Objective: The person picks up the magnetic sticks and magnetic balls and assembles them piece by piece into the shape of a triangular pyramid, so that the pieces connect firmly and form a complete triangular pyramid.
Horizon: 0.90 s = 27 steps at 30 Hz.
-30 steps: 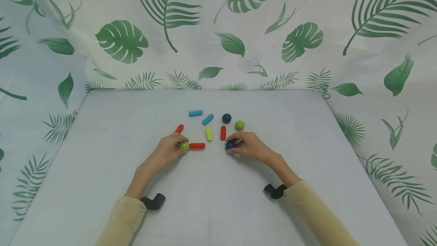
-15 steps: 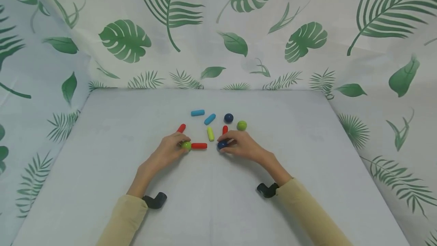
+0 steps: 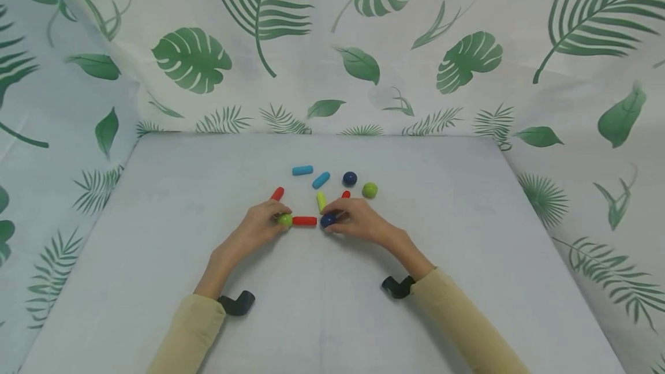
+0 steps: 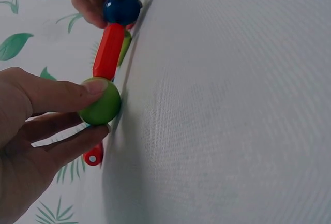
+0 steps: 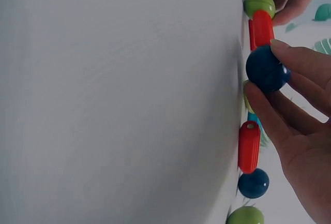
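While the left hand (image 3: 260, 225) pinches a green ball (image 3: 284, 220) between thumb and fingertips, the right hand (image 3: 353, 221) pinches a dark blue ball (image 3: 327, 220) the same way, and a red rod (image 3: 304, 221) lies flat on the table (image 3: 156, 235) between the two grips. In the wrist views the rod's ends look to be touching both balls, or very nearly. As I see it, the risk is a sideways nudge: press either ball in off-line and the rod could swing away, or a ball could squirt out of the fingertips and roll.

Just beyond the right grip a yellow-green rod (image 3: 321, 201) and a second red rod (image 3: 345, 194) are partly hidden by the fingers. Whether the pieces are truly joined, I cannot tell. Farther off lie two blue rods (image 3: 302, 170), another dark blue ball (image 3: 350, 178) and another green ball (image 3: 370, 190).
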Tool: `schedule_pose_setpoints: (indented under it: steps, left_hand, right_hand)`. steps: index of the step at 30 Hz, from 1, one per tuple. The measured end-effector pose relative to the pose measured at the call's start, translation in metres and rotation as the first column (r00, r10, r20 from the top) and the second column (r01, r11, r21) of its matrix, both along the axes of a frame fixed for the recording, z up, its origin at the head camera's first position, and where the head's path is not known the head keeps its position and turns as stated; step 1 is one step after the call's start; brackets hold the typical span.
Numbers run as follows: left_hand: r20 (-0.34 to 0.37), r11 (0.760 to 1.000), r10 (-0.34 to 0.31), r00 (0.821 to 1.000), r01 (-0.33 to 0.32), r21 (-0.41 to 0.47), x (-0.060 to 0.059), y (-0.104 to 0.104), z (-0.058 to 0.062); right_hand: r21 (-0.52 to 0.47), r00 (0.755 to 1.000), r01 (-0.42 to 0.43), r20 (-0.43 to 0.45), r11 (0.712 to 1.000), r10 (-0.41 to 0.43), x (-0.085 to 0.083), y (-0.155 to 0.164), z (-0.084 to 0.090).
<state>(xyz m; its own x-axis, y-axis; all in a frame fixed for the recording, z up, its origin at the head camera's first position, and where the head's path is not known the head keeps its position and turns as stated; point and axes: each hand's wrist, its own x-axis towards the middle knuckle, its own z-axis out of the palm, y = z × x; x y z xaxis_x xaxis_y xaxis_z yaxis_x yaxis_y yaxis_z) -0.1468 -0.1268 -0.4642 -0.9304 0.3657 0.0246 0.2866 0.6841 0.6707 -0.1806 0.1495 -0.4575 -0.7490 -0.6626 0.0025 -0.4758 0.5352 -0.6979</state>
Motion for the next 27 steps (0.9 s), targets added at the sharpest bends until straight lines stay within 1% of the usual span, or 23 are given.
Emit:
schedule_pose_setpoints:
  steps: [3, 9, 14, 18, 27]
  left_hand:
    - [0.004, 1.0, -0.003, 1.0, 0.003, 0.001, 0.0, 0.001, 0.0]
    - [-0.024, 1.0, -0.017, 1.0, 0.017, -0.012, -0.002, 0.0, 0.0]
    - [-0.021, 1.0, -0.007, 1.0, 0.007, -0.018, -0.003, 0.0, -0.001]
    - [-0.035, 1.0, 0.0, 0.999, -0.001, -0.014, -0.003, 0.0, -0.003]
    - [-0.046, 1.0, 0.025, 0.999, -0.024, 0.003, -0.003, 0.001, -0.003]
  right_hand:
    - [-0.002, 1.0, -0.014, -0.01, 1.0, 0.014, -0.001, -0.004, -0.001]
    - [0.007, 1.0, -0.019, -0.008, 1.0, 0.019, -0.001, -0.006, 0.0]
    - [-0.003, 1.0, -0.027, 0.009, 1.0, 0.027, 0.001, -0.005, 0.001]
    - [-0.014, 0.999, -0.038, 0.013, 0.999, 0.039, 0.004, -0.004, 0.001]
    - [-0.051, 0.993, -0.079, 0.084, 0.996, 0.083, 0.015, -0.007, 0.002]
